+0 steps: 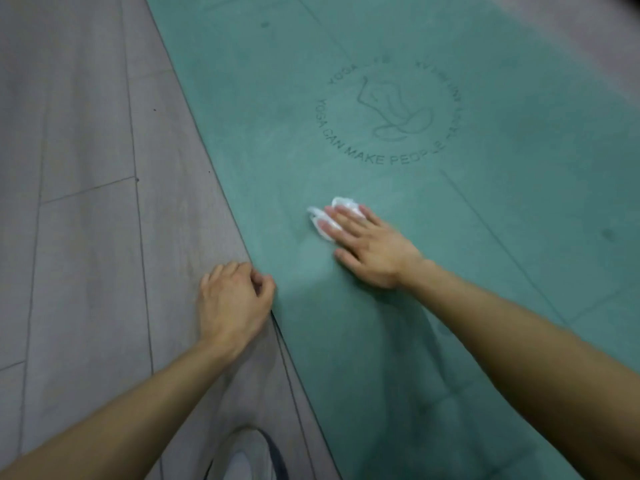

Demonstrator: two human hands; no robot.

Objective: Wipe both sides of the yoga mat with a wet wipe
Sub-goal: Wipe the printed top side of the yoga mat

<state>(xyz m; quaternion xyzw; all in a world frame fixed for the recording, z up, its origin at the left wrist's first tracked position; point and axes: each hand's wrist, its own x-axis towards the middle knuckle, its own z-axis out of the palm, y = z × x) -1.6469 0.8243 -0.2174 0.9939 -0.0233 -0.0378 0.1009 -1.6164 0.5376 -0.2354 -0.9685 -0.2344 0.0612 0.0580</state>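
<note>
A teal yoga mat [398, 188] lies flat on the floor, running from bottom centre to top right, with a round printed logo reading "YOGA CAN MAKE PEOPLE" near its middle. My right hand [367, 247] lies flat on the mat with straight fingers pressing a crumpled white wet wipe [332, 216] under the fingertips. My left hand [233, 299] sits at the mat's left edge with fingers curled, knuckles on the floor and thumb at the mat's border. Whether it pinches the edge is hidden.
Grey wood-look floor planks [86, 168] fill the left side. The toe of a light shoe [246, 459] shows at the bottom centre beside the mat's edge. A strip of floor shows at the top right beyond the mat.
</note>
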